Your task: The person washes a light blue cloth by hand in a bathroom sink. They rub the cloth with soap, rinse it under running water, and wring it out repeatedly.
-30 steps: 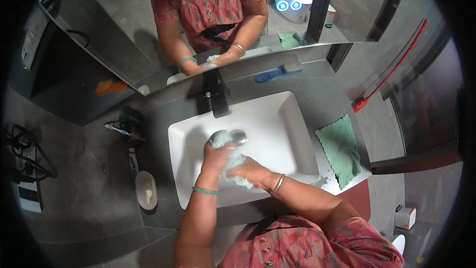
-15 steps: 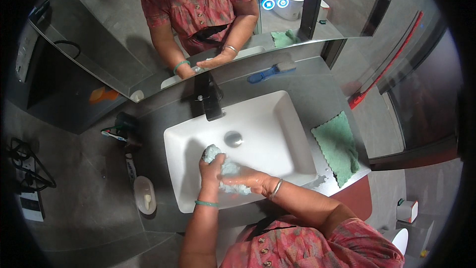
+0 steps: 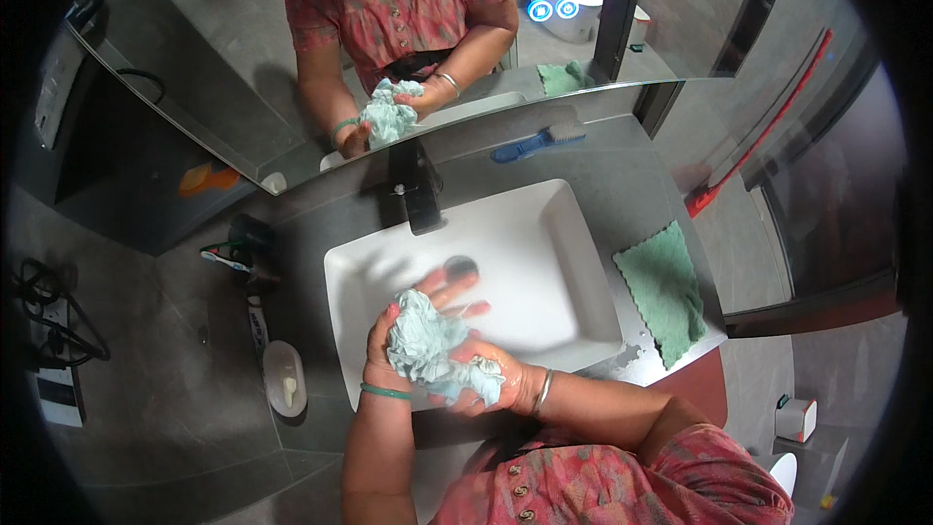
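A bunched, wet-looking pale blue-green cloth (image 3: 423,338) is held between my two hands over the near part of the white rectangular sink (image 3: 530,253). My left hand (image 3: 379,350), with a green bangle at the wrist, grips its upper part; the thumb is on the left, and the fingers reach out beyond the cloth toward the drain (image 3: 460,268). My right hand (image 3: 515,381), wearing a silver bangle, has hold of the lower end. Part of its fingers is hidden by the folds. Above the basin stands a dark faucet (image 3: 420,196).
A green towel (image 3: 663,292) lies on the grey counter right of the sink. Behind it rests a blue brush (image 3: 530,144). To the left are a soap dish (image 3: 284,379), a tube (image 3: 257,323) and a toothbrush (image 3: 225,260). A large mirror (image 3: 243,68) runs along the back.
The cloth has been lifted and turned up, showing more of it. My left hand has opened its fingers outward behind the cloth; my right hand has closed around the lower end.
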